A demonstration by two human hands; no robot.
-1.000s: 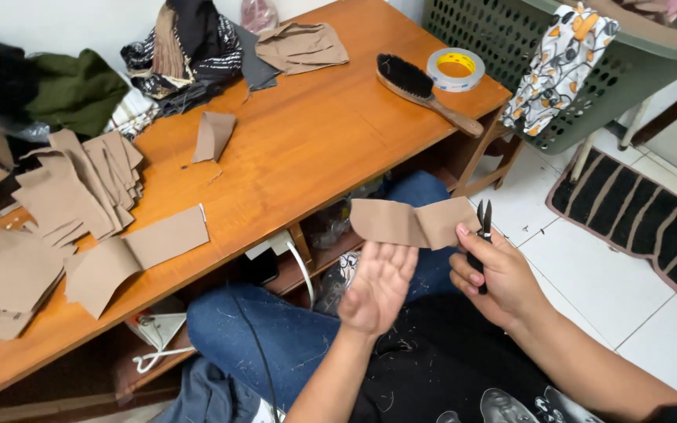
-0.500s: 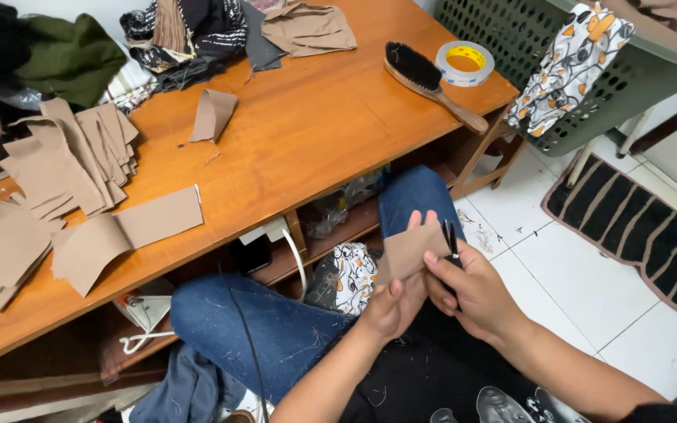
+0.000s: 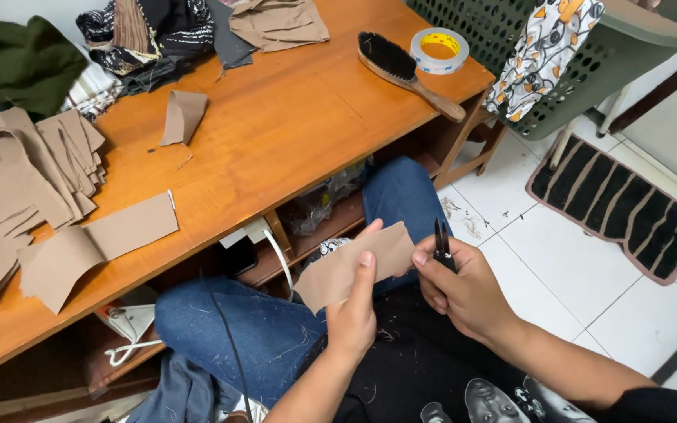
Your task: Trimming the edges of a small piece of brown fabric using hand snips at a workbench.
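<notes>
Lowered since the earlier frames, the tan fabric piece (image 3: 354, 270) now sits over the person's lap, pinched by the left hand (image 3: 352, 317). Just right of that grip, the right hand (image 3: 464, 294) is clenched around small black snips (image 3: 440, 244), blades meeting the fabric's edge.

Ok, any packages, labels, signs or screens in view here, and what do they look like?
No signs or screens show.
Tape roll: far right end of the wooden table, beside the brush; a ring, clear tape, yellow inner label with red marks.
Clear plastic bag: shelf under the table, crumpled, contents unclear.
</notes>
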